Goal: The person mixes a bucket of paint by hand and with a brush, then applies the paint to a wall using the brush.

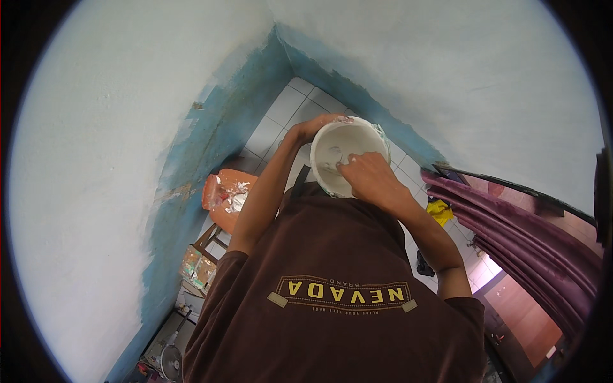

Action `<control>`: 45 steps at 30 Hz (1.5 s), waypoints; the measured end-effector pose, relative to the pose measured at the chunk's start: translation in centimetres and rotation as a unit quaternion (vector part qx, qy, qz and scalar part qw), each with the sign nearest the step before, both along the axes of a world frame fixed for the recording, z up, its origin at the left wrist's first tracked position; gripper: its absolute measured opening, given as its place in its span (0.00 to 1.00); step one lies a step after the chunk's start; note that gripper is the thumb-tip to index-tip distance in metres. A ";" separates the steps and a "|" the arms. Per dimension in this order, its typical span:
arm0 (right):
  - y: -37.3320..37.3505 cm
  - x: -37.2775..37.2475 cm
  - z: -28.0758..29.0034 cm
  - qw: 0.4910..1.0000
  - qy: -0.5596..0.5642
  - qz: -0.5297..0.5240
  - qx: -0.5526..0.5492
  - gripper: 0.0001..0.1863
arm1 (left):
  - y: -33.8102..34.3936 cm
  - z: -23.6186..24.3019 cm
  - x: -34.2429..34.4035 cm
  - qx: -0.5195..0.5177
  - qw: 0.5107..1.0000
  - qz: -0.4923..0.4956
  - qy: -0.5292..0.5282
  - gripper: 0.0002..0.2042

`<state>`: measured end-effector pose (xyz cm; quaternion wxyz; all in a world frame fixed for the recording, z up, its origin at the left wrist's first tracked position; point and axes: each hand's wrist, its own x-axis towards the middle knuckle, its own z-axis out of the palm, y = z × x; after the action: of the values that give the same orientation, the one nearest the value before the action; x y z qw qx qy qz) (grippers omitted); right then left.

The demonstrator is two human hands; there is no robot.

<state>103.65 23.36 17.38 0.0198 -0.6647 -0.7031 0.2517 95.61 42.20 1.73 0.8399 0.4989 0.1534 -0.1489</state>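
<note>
A white bucket (318,143) is held up in front of my chest, its mouth tilted toward me and pale, paint-like residue on its inner wall. My left hand (324,124) grips the far left of its rim, with white smears on the fingers. Over the right side of the bucket reaches my right hand (375,179), its fingers curled closed inside the mouth. Whatever those fingers hold is mostly hidden behind them and too small to name.
An orange plastic chair (222,220) with white-smeared things on it stands by the left wall. Behind it is a paint-stained wooden piece (199,267). At lower left sits a fan (171,362). A purple curtain (511,236) hangs on the right, near a yellow cloth (439,212) on the tiles.
</note>
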 end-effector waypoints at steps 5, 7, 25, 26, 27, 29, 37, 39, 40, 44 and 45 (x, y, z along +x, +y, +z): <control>2.3 1.3 -1.5 0.992 -0.028 -0.066 0.106 0.04 | 0.2 0.9 0.4 -0.008 1.000 -0.008 0.020 0.24; 2.3 1.8 -1.2 0.992 -0.047 -0.077 0.088 0.04 | 0.3 0.6 0.3 -0.018 1.000 0.003 0.018 0.22; 2.2 1.7 -0.6 0.996 -0.037 -0.084 0.011 0.05 | -0.9 1.2 0.6 0.013 1.000 -0.005 -0.013 0.22; 1.9 2.1 -0.5 0.994 -0.054 -0.093 0.005 0.06 | -1.0 1.8 0.7 -0.002 1.000 -0.006 0.017 0.22; 1.6 2.4 -0.3 0.994 -0.054 -0.093 0.005 0.06 | -1.0 2.3 0.8 -0.018 0.999 -0.008 0.047 0.23; 1.1 2.4 0.2 0.997 -0.045 -0.060 -0.021 0.06 | -0.9 2.1 0.5 -0.006 0.999 -0.002 0.036 0.23; 1.4 0.0 0.2 0.998 0.051 -0.033 -0.026 0.09 | -0.9 2.4 0.4 -0.009 0.999 -0.012 0.028 0.21; 1.8 0.6 0.2 0.998 0.036 -0.053 -0.013 0.11 | -1.3 2.2 0.2 0.026 1.000 -0.012 0.011 0.26; 1.9 1.0 0.4 0.997 0.019 -0.072 0.007 0.08 | -1.1 1.8 -0.1 0.031 0.999 -0.011 0.009 0.26; 0.8 2.3 0.6 0.994 -0.026 -0.104 0.006 0.07 | -1.0 2.2 -0.5 0.040 0.999 -0.015 0.011 0.26; 0.4 2.8 0.8 0.994 -0.026 -0.104 0.005 0.07 | -1.1 2.7 -0.3 0.021 0.998 -0.013 0.054 0.27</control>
<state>106.42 23.73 18.14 0.0309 -0.7404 -0.6319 0.2272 95.30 41.14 4.47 0.8175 0.5100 0.1948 -0.1832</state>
